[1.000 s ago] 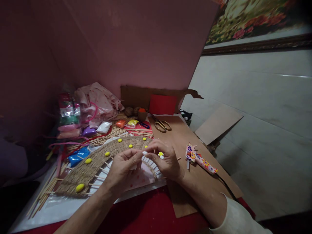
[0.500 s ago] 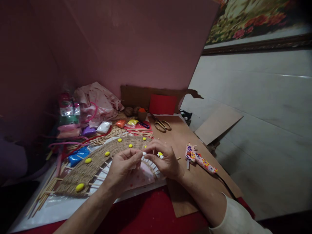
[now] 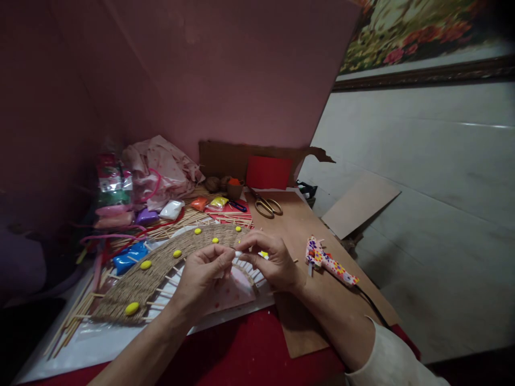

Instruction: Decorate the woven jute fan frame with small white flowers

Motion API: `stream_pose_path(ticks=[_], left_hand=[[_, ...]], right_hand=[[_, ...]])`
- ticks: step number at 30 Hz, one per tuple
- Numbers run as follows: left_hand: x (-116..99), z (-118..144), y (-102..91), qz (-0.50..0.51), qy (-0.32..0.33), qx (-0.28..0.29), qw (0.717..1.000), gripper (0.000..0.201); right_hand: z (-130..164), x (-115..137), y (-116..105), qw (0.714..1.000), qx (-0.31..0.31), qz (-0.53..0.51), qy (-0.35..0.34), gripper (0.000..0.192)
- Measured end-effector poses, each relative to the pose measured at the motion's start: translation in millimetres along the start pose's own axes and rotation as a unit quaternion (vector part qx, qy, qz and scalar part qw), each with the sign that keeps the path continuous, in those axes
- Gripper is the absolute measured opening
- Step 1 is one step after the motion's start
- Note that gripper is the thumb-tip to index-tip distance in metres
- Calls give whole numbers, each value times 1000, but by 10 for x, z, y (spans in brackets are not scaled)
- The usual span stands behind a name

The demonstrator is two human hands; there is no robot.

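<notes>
Curled hands (image 3: 205,271), coarse twine arc (image 3: 160,265) — yellow discs (image 3: 132,309)

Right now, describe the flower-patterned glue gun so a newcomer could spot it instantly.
Find the large, flat brown board on the right. On it, right of the right hand, lies the pistol-shaped glue gun. Its colourful floral pattern and dark cord set it apart from the gold-handled scissors farther back.

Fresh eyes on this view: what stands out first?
The arched brown twine weave with bright yellow ovals, left of centre. Then the left hand and right hand, meeting at a tiny white piece mid-view. Third, the flower-patterned glue gun on the brown board, right.
</notes>
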State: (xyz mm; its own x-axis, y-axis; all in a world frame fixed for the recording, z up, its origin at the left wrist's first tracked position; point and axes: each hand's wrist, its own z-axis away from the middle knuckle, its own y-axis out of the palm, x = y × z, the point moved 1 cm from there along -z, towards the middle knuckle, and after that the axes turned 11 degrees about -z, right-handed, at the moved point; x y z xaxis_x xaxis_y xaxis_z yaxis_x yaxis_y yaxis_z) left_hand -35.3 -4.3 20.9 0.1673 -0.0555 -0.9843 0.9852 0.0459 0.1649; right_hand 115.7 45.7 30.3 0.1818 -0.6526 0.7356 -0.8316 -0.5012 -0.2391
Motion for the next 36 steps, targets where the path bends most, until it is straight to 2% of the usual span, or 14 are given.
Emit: stream_pose_path(ticks=[3, 5, 9, 13, 17, 20, 23, 26, 28, 30, 36], left_hand=[[6, -16, 5, 9, -5, -11, 1000, 30], [14, -23, 4, 3, -8, -19, 1000, 31], [63, -24, -19, -41, -7, -18, 999, 31], [110, -23, -23, -86, 11, -19, 996, 31], [89, -73, 41, -206, 41, -25, 977, 31], [48, -176, 121, -346, 99, -6, 933, 27], [31, -286, 195, -503, 163, 15, 849, 18], [69, -345, 240, -621, 205, 8, 756, 18], [121, -353, 249, -658, 227, -10, 718, 20], [180, -348, 243, -668, 246, -26, 702, 19], [273, -344, 212, -669, 267, -37, 693, 18]], right_hand=[[-45, -23, -79, 1000, 1, -3, 3, 7], [-91, -64, -219, 1000, -22, 20, 8, 6], [-147, -235, -624, 981, -71, 162, 74, 4], [-101, -447, -869, 938, -11, 315, 142, 7], [-51, -570, -859, 934, 13, 322, 154, 9], [-48, -589, -811, 934, 24, 320, 154, 8], [-48, -588, -791, 935, 32, 317, 154, 8], [-39, -595, -791, 936, 36, 314, 156, 8], [-32, -603, -794, 936, 38, 313, 159, 8], [-27, -607, -794, 936, 43, 310, 159, 9], [-23, -602, -796, 938, 54, 305, 156, 10]])
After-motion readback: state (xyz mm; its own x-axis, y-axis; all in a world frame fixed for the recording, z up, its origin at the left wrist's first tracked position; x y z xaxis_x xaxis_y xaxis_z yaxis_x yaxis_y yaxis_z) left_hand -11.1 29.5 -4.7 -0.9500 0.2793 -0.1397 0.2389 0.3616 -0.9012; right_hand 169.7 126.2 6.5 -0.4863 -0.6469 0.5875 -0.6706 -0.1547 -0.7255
